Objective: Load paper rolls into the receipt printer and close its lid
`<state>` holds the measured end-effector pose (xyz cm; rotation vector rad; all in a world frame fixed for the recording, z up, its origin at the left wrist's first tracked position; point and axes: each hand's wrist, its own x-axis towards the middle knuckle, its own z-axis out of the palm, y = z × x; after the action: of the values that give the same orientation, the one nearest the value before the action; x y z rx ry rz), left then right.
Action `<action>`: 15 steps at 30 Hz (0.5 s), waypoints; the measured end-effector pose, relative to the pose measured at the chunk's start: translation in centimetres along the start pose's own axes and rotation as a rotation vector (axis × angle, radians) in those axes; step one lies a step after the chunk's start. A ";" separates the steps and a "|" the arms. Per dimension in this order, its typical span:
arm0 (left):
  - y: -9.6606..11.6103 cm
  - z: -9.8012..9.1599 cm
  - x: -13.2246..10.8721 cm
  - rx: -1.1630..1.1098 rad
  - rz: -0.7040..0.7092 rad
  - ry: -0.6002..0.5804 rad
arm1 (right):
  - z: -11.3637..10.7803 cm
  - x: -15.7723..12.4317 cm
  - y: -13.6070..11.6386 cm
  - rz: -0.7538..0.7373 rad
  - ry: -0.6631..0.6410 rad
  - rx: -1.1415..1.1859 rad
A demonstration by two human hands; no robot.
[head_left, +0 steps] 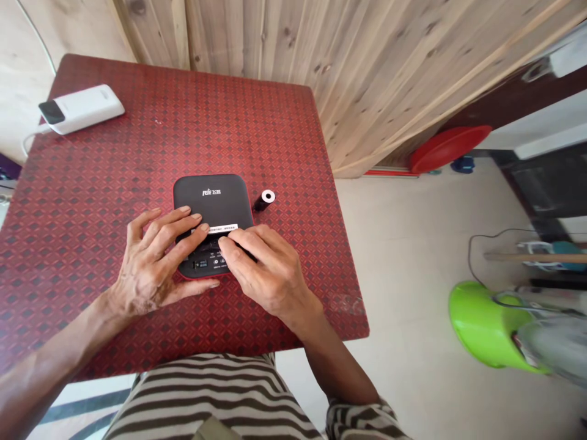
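A flat black square device [211, 205] with a red edge, white lettering and a barcode label lies on the table. Its near part has a recess with small slots and printed marks. My left hand [153, 263] grips the device's left side, fingers spread on top and thumb along the near edge. At the recess, my right hand [266, 269] is closed, thumb against the fingers. Something dark shows by its fingertips, mostly hidden, and I cannot make out what it is. Just right of the device lies a short black cylinder [263, 200] with a white ring-shaped end.
A white power bank [87, 109] with a cable lies at the far left of the red patterned table [192, 128]. Wooden panelling [293, 43] rises behind it. On the floor to the right are a green tub [479, 324] and a red round basin [449, 148].
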<state>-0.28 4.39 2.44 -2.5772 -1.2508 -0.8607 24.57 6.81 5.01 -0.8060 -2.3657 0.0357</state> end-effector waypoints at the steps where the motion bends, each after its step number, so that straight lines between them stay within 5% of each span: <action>1: 0.0 -0.1 -0.1 -0.010 -0.005 -0.004 | -0.3 -0.1 0.0 0.023 0.014 0.021; 8: 1.3 -1.1 -2.8 0.012 -0.179 0.194 | 0.3 -4.9 3.0 0.481 0.156 0.110; 15: 3.0 0.2 -3.9 0.118 -0.031 0.221 | 4.6 -8.7 6.2 0.804 0.031 0.124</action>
<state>0.21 -0.09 0.46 -2.3053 -1.2402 -1.0129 30.63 7.77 -4.94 -1.6152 -1.8419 0.4887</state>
